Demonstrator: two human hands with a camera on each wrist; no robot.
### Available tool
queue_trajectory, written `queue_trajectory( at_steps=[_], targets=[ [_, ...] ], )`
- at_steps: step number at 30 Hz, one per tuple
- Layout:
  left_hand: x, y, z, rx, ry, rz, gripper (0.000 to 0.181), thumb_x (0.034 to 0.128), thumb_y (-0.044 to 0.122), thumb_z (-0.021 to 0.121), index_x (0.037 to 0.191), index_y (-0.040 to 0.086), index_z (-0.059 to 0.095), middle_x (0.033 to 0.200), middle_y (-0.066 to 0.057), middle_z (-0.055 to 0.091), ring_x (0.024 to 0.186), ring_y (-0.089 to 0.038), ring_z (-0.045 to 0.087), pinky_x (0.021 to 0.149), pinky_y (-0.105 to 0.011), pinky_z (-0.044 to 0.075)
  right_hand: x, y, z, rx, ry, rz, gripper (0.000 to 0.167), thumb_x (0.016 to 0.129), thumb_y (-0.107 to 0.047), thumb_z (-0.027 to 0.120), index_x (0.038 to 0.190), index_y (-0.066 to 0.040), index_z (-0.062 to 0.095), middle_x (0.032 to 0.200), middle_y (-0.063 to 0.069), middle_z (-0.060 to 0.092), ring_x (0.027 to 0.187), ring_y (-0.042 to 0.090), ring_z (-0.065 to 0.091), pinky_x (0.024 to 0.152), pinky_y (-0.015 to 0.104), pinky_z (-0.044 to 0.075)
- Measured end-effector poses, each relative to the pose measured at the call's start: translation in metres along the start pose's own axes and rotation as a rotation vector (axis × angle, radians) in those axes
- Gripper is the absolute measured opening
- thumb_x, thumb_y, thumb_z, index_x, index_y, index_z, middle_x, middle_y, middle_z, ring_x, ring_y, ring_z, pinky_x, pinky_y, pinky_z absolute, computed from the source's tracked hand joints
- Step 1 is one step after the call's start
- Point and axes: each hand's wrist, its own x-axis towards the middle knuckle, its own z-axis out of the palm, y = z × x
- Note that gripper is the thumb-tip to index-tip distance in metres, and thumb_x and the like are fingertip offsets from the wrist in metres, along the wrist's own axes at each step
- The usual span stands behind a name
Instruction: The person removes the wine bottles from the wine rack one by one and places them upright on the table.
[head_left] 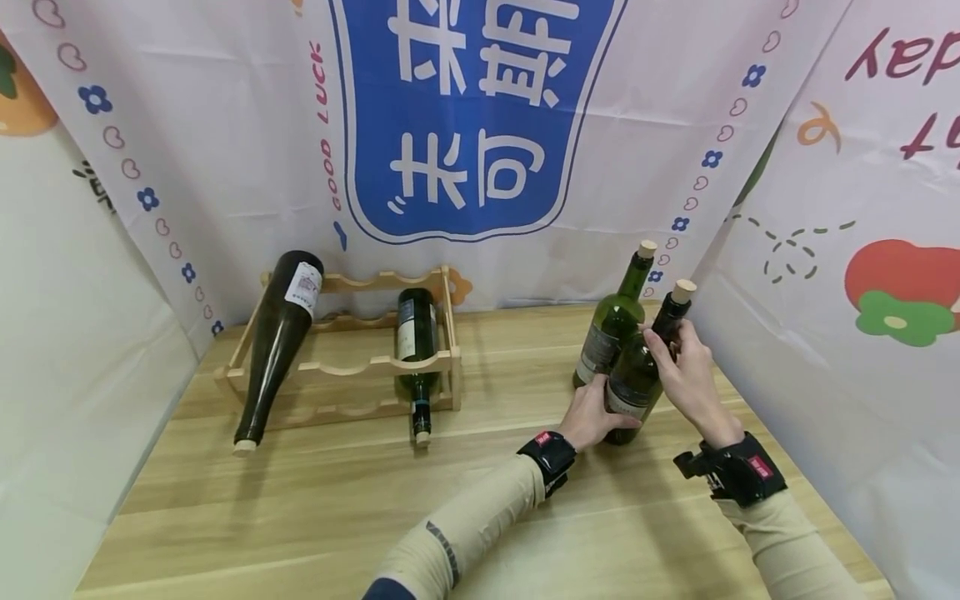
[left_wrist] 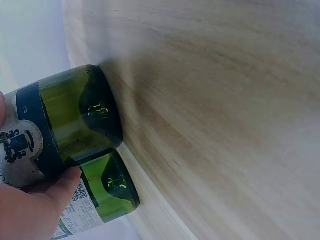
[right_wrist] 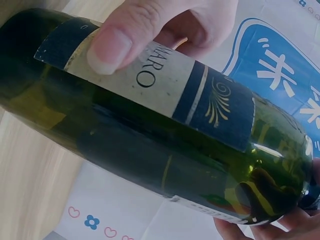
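Observation:
A dark green wine bottle with a cork stands on the right of the table, held in both hands. Low on its body, the left hand grips it around the label, with the thumb across the front. Up at its neck and shoulder, the right hand curls its fingers round the glass. Right behind it is a second corked green wine bottle, upright. Whether the front bottle's base touches the table cannot be told. In the right wrist view its blue-and-cream label shows.
A wooden wine rack stands at the back left. On it lie a long dark bottle, slanted, and a shorter green bottle, both with corks toward the front. Printed cloth walls enclose the wooden table.

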Motion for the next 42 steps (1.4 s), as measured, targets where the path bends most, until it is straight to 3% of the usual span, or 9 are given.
queue_trajectory(
  at_steps=[9,14,17,21,27,30,35,39,42],
  targets=[
    [-0.002,0.000,0.000,0.003,0.021,0.012,0.075,0.0740,0.040,0.083,0.132,0.008,0.048,0.124,-0.008,0.063,0.111,-0.016,0.062,0.087,-0.023,0.053,-0.002,-0.004,0.001,0.017,0.017,0.015,0.035,0.099,-0.025,0.055,0.122,0.001,0.051,0.113,0.016,0.070,0.095,-0.019,0.050,0.070,0.009,0.038],
    [-0.002,-0.003,0.001,0.014,0.020,0.012,0.076,0.0754,0.041,0.081,0.134,0.008,0.047,0.126,-0.008,0.063,0.113,-0.017,0.062,0.088,-0.024,0.053,-0.003,-0.005,0.001,-0.004,0.011,0.024,0.036,0.099,-0.025,0.054,0.123,0.003,0.050,0.116,0.019,0.068,0.104,0.013,0.064,0.076,0.004,0.038],
    [-0.003,-0.002,0.000,0.024,0.010,0.006,0.076,0.0768,0.042,0.080,0.136,0.009,0.045,0.127,-0.007,0.061,0.113,-0.016,0.061,0.089,-0.024,0.053,-0.005,-0.004,0.001,-0.036,0.007,0.026,0.036,0.100,-0.025,0.053,0.120,0.005,0.051,0.113,0.023,0.066,0.098,0.032,0.064,0.072,0.005,0.039],
    [-0.007,0.002,-0.002,0.058,0.001,-0.005,0.075,0.0775,0.045,0.078,0.135,0.010,0.045,0.126,-0.006,0.061,0.112,-0.016,0.062,0.086,-0.024,0.053,-0.014,-0.001,-0.002,-0.090,-0.020,0.040,0.038,0.100,-0.028,0.051,0.120,0.004,0.052,0.107,0.023,0.061,0.091,0.033,0.059,0.071,0.022,0.043],
    [-0.008,0.004,-0.006,0.129,-0.002,-0.018,0.077,0.0751,0.047,0.079,0.134,0.010,0.046,0.126,-0.006,0.060,0.113,-0.017,0.061,0.085,-0.025,0.054,-0.033,0.000,-0.005,-0.103,-0.076,0.110,0.059,0.100,-0.034,0.050,0.142,0.006,0.037,0.131,0.032,0.051,0.120,0.046,0.048,0.094,0.062,0.040],
    [-0.009,0.002,-0.010,0.124,-0.011,-0.011,0.078,0.0748,0.044,0.081,0.136,0.010,0.045,0.129,-0.006,0.059,0.116,-0.018,0.060,0.087,-0.028,0.054,-0.046,-0.001,-0.008,-0.180,-0.124,0.173,0.069,0.100,-0.041,0.047,0.146,0.008,0.029,0.137,0.037,0.044,0.126,0.053,0.041,0.098,0.067,0.034],
    [-0.018,-0.001,-0.020,0.110,-0.020,-0.001,0.076,0.0814,0.041,0.076,0.141,0.008,0.043,0.136,-0.009,0.056,0.122,-0.021,0.057,0.098,-0.032,0.051,-0.072,0.001,-0.010,-0.376,-0.211,0.225,0.075,0.099,-0.050,0.043,0.139,0.014,0.038,0.132,0.040,0.047,0.117,0.056,0.047,0.086,0.068,0.043],
    [-0.027,-0.006,-0.027,0.175,0.010,0.004,0.068,0.0895,0.039,0.067,0.142,0.004,0.042,0.138,-0.014,0.055,0.124,-0.025,0.056,0.102,-0.035,0.049,-0.090,0.000,-0.007,-0.500,-0.330,0.241,0.078,0.098,-0.057,0.038,0.132,0.013,0.048,0.121,0.038,0.056,0.101,0.054,0.059,0.066,0.056,0.053],
    [-0.035,-0.012,-0.032,0.252,0.038,0.021,0.062,0.0928,0.036,0.063,0.141,0.002,0.044,0.136,-0.017,0.056,0.124,-0.027,0.056,0.104,-0.037,0.048,-0.099,-0.004,-0.001,-0.515,-0.373,0.209,0.071,0.098,-0.056,0.042,0.125,0.008,0.057,0.113,0.033,0.064,0.092,0.049,0.065,0.057,0.048,0.054]
  ],
)
